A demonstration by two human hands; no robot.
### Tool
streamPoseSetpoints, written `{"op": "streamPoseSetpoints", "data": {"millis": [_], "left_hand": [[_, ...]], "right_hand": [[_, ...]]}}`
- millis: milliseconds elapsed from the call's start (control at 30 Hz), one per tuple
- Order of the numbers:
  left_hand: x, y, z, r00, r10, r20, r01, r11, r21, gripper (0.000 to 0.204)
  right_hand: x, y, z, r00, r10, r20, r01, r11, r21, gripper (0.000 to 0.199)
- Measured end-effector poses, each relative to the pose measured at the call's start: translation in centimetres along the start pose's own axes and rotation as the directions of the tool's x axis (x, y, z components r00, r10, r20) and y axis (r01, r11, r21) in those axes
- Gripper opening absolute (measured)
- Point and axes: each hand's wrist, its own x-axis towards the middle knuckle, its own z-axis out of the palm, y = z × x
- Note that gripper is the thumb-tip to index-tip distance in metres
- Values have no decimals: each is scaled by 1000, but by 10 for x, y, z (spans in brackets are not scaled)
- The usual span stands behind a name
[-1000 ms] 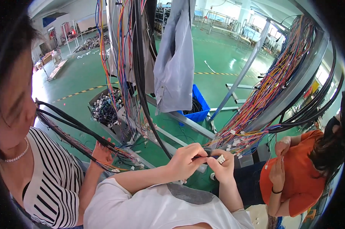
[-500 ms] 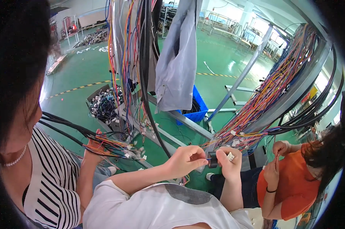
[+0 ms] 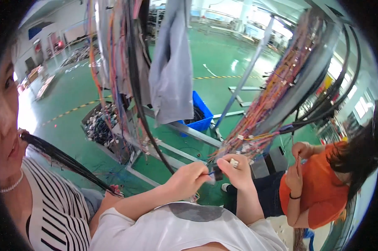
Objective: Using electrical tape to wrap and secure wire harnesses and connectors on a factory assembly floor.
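My left hand (image 3: 189, 180) and my right hand (image 3: 237, 169) meet in front of my chest. Between them they pinch a small dark connector (image 3: 217, 171) at the end of thin wires. A small white connector (image 3: 234, 163) rests against my right fingers. The wires run up into a thick bundle of coloured wires (image 3: 267, 104) hanging along a slanted metal frame. Both hands are closed on the connector and its wires.
A person in a striped top (image 3: 51, 209) stands at my left holding a black cable bundle (image 3: 63, 161). A person in an orange top (image 3: 318, 192) crouches at the right. A grey garment (image 3: 172, 71) hangs ahead above a blue bin (image 3: 199, 115). The floor is green.
The view has swung slightly to the right. My hands stay together on the connector, now a little lower and more central. The striped-top person's cable bundle has shifted left.
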Motion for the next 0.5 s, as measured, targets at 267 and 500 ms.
{"op": "streamPoseSetpoints", "data": {"millis": [267,500], "left_hand": [[12,7,19,992,71,-108,-80,993,-88,11],[6,0,16,905,-376,198,400,598,-695,21]], "right_hand": [[-14,13,-5,972,-153,-179,188,962,197,20],[-8,8,3,993,-104,-61,106,994,31,26]]}}
